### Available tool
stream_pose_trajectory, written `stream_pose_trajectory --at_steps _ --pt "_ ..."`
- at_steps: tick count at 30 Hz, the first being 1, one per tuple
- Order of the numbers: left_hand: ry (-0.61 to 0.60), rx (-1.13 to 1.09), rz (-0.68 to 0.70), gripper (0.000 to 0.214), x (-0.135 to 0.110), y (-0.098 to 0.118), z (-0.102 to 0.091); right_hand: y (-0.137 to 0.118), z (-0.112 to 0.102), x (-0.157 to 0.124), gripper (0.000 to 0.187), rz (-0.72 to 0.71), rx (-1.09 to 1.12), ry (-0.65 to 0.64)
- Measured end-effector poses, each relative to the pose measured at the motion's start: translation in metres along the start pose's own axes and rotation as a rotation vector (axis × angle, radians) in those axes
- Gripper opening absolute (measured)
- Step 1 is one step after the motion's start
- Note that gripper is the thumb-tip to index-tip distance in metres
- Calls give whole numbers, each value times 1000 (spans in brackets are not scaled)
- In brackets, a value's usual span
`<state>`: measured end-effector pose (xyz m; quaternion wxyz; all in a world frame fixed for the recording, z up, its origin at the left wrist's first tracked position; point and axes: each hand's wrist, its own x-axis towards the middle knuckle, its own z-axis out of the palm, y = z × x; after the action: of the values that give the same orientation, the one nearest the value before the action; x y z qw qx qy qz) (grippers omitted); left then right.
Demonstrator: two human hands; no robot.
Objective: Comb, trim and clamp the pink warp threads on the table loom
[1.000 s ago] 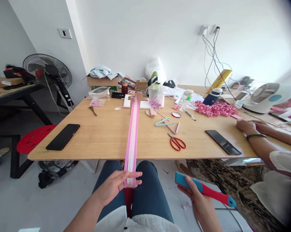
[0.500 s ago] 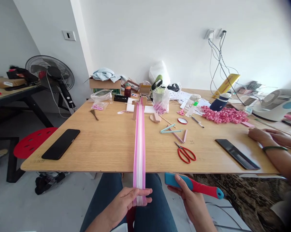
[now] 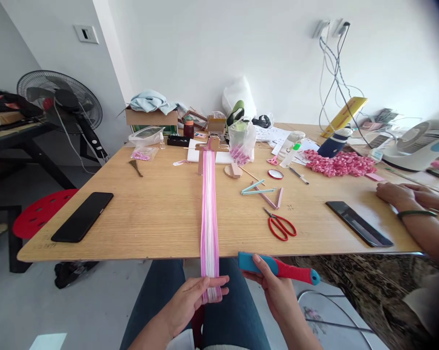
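A long flat band of pink and white threads (image 3: 209, 214) runs from a clip on a stand (image 3: 212, 142) toward me, past the table edge. Near its lower end, my left hand (image 3: 190, 297) grips the band, with fingers lying across the front of the strands. My right hand (image 3: 278, 292) is closed around a brush (image 3: 288, 272) with a blue head and a red handle; its bristles are not visible. The brush is just right of the band and apart from it, below the table's front edge.
Red-handled scissors (image 3: 280, 226) lie right of the band, near pastel strips (image 3: 258, 189). A black phone (image 3: 83, 217) is at left, another dark phone (image 3: 358, 223) at right. A co-worker's arms (image 3: 416, 204) rest at the right side. Pink trim (image 3: 336, 163) lies farther back.
The brush and my right hand have shifted left and slightly up, closer to the threads. My left hand keeps its hold. The camera view has moved a little.
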<state>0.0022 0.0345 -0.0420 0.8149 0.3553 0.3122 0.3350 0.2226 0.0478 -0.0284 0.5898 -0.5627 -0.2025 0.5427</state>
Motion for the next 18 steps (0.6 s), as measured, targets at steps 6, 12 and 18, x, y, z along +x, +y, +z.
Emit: stream_pose_trajectory --at_steps 6,12,18 --pt "-20 -111 -31 45 0 3 3 4 -3 -1 40 -9 16 0" --pt "-9 -134 -49 46 3 -1 2 13 -10 -4 37 36 2 8" --pt "-41 -180 -79 55 7 -3 -3 18 -12 -8 35 33 38 32"
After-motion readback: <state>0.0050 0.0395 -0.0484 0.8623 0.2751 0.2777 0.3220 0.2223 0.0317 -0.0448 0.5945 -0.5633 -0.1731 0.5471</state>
